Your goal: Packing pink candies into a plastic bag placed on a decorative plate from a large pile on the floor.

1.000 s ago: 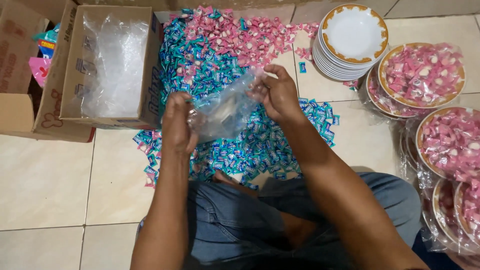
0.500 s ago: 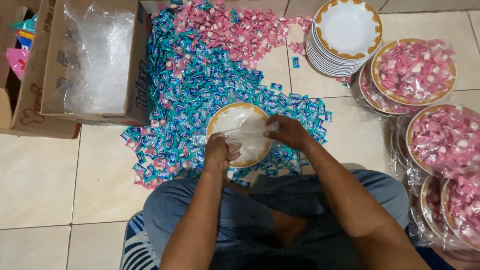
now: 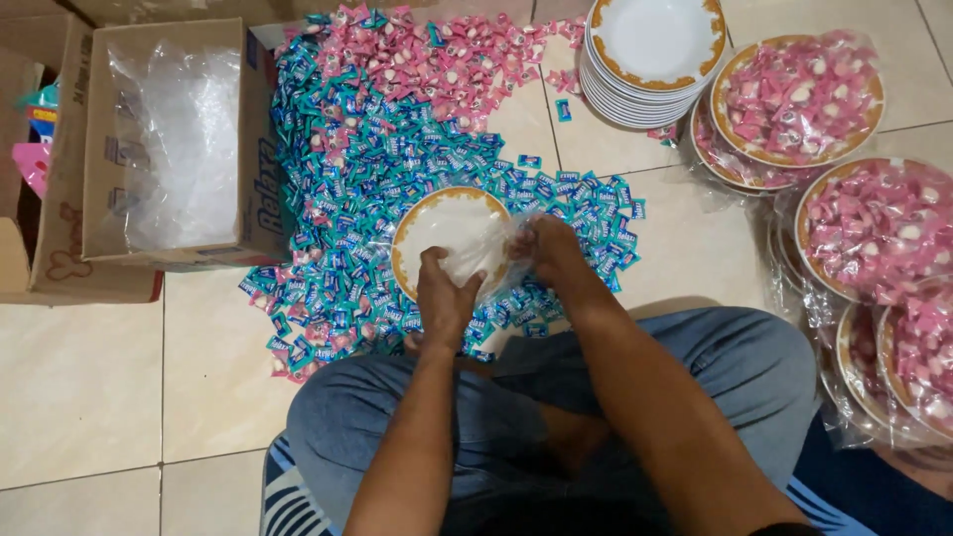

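White gold-rimmed plate (image 3: pixel 437 230) inside clear plastic bag (image 3: pixel 486 253), flat atop blue wrapped candies (image 3: pixel 357 169)

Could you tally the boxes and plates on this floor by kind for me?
Cardboard boxes: 2
Stacks of empty plates: 1
Plate in clear bag: 1
Plates of pink sweets: at least 5, as they overlap
Total: at least 9

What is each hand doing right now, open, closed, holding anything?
Left hand: closed, pinching the clear plastic bag over the gold-rimmed white plate.
Right hand: closed, gripping the same bag's far edge.
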